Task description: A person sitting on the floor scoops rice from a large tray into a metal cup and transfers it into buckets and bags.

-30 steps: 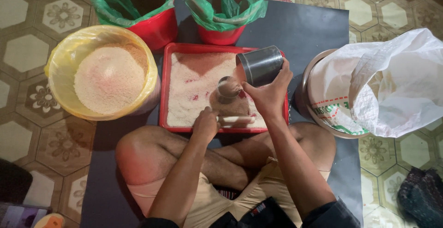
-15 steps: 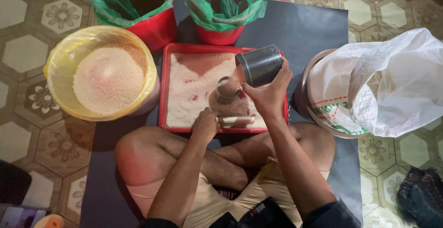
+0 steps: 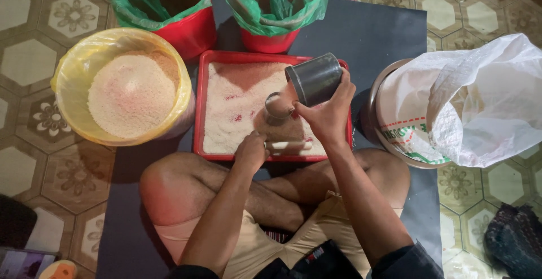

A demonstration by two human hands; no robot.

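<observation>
Metal cup (image 3: 314, 79) tipped, red tray (image 3: 199, 110)

Two green-lined red buckets (image 3: 169, 8), one yellow-lined basin (image 3: 73, 76), one red tray (image 3: 199, 104), one metal can (image 3: 316, 78), one white sack (image 3: 485, 98)

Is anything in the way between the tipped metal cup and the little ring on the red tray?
Nothing visible. The right hand tilts the metal cup just above the small ring on the red tray. The left hand stays lower, beside a wooden stick.
</observation>
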